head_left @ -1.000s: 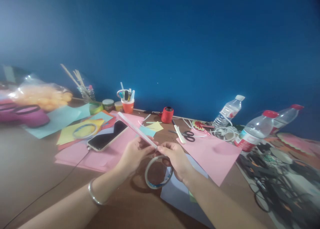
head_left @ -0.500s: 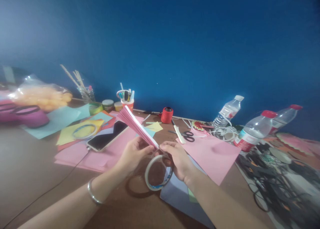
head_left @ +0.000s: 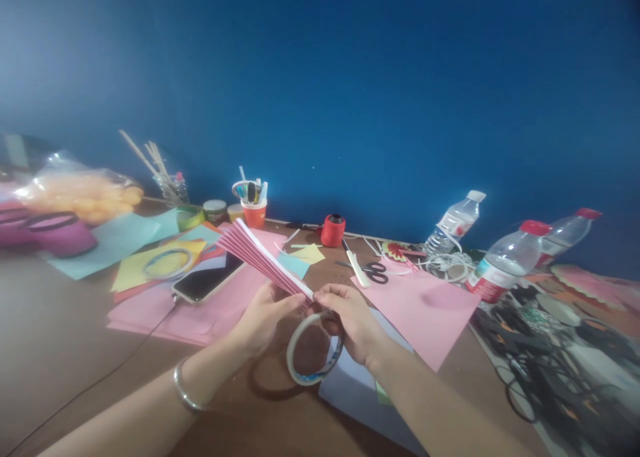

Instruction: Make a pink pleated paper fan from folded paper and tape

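Observation:
A strip of pink accordion-folded paper (head_left: 263, 256) with a white edge leans up and to the left from my hands. My left hand (head_left: 264, 316) pinches its lower end between thumb and fingers. My right hand (head_left: 350, 320) is closed at the tip of that same end, thumb and forefinger pressed together. Below the fingers of my right hand hangs a roll of tape (head_left: 301, 377), tilted above the table. Whether a piece of tape joins roll and paper is hidden by my fingers.
Pink paper (head_left: 425, 310) lies to the right, near black-handled scissors (head_left: 376, 272) and a white-handled cutter (head_left: 357, 269). A phone (head_left: 205, 284) rests on coloured sheets at left. Behind stand red thread (head_left: 333, 230), a cup of pens (head_left: 255, 214) and bottles (head_left: 510, 260).
The folded paper has tilted further left and its pleats have fanned slightly wider. My hands and the tape roll have shifted only a little.

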